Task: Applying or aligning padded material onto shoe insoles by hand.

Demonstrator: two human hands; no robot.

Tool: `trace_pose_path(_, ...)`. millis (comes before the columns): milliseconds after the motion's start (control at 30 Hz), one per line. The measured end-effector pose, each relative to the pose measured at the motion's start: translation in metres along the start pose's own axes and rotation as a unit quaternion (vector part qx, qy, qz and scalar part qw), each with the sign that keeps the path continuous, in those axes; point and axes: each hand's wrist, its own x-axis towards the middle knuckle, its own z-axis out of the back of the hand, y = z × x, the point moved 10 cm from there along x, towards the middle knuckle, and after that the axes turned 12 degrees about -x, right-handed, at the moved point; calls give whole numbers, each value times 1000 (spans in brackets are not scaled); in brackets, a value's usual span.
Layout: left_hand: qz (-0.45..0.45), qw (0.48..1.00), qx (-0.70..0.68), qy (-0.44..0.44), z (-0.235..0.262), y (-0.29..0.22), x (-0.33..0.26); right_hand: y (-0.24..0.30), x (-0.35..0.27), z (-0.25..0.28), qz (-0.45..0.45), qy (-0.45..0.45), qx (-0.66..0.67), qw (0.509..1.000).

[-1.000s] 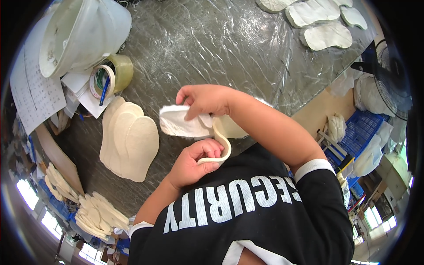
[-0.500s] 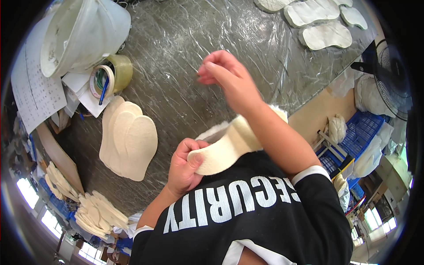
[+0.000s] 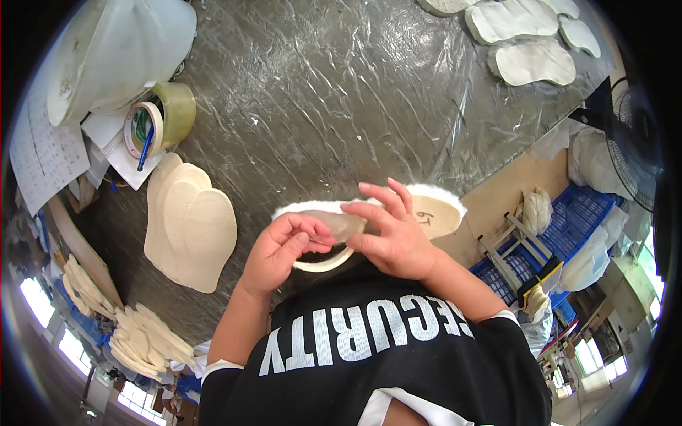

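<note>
Left hand [image 3: 280,252] curled around the near end of a cream fleece-edged insole [image 3: 433,213], fingers closed on its rim just above the chest; right hand [image 3: 394,238] pinching the same insole at its middle with thumb and forefinger, other fingers spread loose. Held over the near edge of the plastic-covered table [image 3: 320,92], with a stack of flat cream insoles [image 3: 188,224] lying to the left, a tape roll [image 3: 160,117] beyond it, and more insole pieces [image 3: 533,64] well apart at the far right
</note>
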Motion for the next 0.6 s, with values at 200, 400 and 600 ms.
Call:
trace_pose_path(200, 130, 975, 10, 177, -21, 12, 16, 9, -29, 4, 75, -124, 16, 989)
trace_pose_path(400, 141, 983, 3, 120, -18, 21, 12, 6, -42, 13, 165, -122, 135, 969)
trace_pose_path(600, 95, 995, -23, 35, -8, 19, 4, 5, -56, 47, 197, -180, 159, 951)
